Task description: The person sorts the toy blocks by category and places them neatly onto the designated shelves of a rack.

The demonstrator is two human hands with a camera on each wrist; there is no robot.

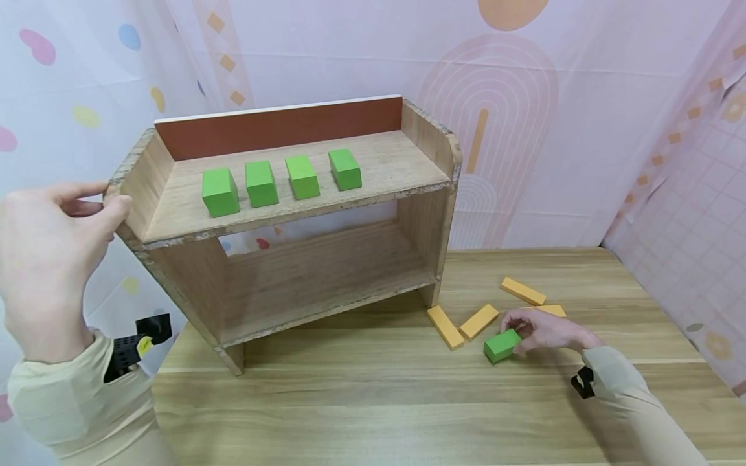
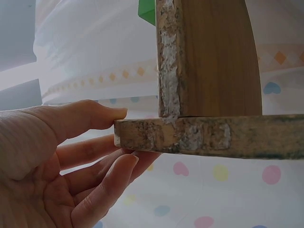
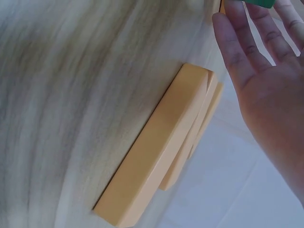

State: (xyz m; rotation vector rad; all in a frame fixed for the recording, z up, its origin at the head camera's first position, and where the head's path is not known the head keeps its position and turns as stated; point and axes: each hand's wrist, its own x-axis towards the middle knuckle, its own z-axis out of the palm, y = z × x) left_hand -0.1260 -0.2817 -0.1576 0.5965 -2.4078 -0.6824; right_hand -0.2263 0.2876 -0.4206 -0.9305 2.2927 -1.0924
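A wooden two-tier shelf with a reddish-brown back strip stands on the table. My left hand pinches the upper front edge of its left side panel, thumb on one face and fingers on the other. Several green blocks sit in a spaced row along the top board. At the right, my right hand holds another green block by its right end, low over the table. Only a corner of that block shows at the fingertips in the right wrist view.
Several orange bars lie on the table around my right hand, among them one bar close to the shelf's right foot and one bar farther back. A patterned curtain hangs behind the table and along both sides.
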